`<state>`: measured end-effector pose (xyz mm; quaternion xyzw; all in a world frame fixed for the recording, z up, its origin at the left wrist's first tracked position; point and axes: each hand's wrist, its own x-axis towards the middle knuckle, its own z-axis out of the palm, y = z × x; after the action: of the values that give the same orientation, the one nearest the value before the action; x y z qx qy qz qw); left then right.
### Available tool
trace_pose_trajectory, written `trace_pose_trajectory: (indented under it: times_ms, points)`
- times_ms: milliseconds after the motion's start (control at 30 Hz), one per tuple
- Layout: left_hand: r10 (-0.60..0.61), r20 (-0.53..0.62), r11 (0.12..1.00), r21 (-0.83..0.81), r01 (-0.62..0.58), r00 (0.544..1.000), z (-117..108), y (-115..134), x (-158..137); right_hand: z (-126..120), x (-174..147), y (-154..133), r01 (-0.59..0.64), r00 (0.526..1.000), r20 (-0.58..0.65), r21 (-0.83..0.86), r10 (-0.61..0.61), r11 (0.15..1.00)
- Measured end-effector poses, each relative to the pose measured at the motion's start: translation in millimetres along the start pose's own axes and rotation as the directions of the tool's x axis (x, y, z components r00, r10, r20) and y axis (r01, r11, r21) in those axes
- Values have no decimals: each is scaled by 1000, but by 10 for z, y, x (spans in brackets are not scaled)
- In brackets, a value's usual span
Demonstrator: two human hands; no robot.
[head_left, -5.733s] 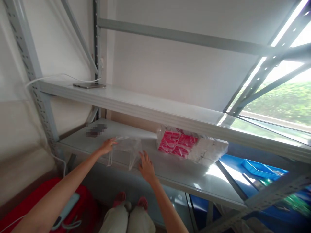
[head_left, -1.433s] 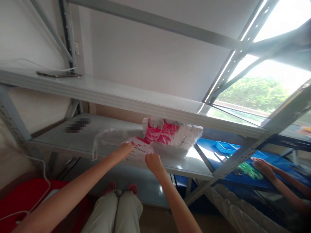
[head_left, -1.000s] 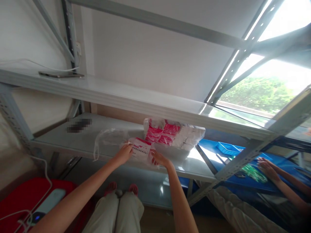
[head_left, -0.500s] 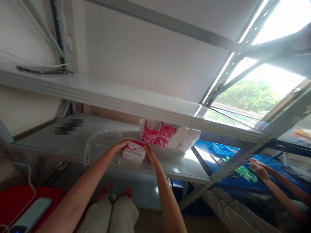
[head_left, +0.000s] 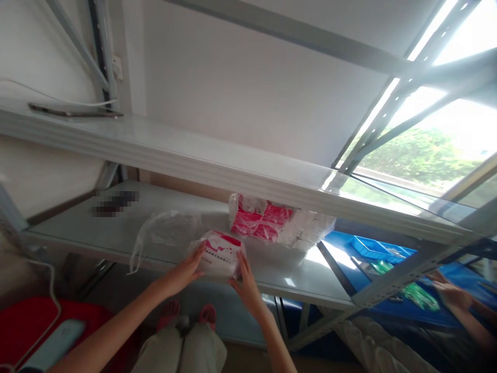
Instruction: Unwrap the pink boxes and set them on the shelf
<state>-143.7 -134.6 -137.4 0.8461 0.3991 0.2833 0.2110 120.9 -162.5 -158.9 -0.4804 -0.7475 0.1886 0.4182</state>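
Hands clamp one small white-and-pink packet (head_left: pixel 220 255) between them at the shelf (head_left: pixel 116 235) edge: left hand (head_left: pixel 185 269) on its left side, right hand (head_left: pixel 245 282) on its right. Beyond the right hand lies a wrapped bundle of packets (head_left: pixel 279 227); beyond the left, a clear plastic bag (head_left: pixel 163 235).

We are in a storeroom or packing workshop. Grey slotted-steel racking (head_left: pixel 392 290) with bare metal shelves (head_left: pixel 116 233) lines a plain white wall (head_left: pixel 240 88). Bulk packs of red-and-white goods in clear wrap (head_left: pixel 279 225) lie on one shelf. To the right, a blue worktop (head_left: pixel 349 246) carries a blue tray (head_left: pixel 378 249), where another person's hand (head_left: pixel 450 295) works. A window (head_left: pixel 423 150) shows greenery outside.
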Motion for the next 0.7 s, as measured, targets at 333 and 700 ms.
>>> trace_pose_trajectory:
  times_ms: [333,700]
  points:
    - [52,-280,912,405,69,959,344,210,-442,190,-642,-138,-19,982,-187,-234,-26,972]
    - [313,-17,930,208,-303,949,-114,92,413,-94,448,-254,70,998,-2,-71,-70,995]
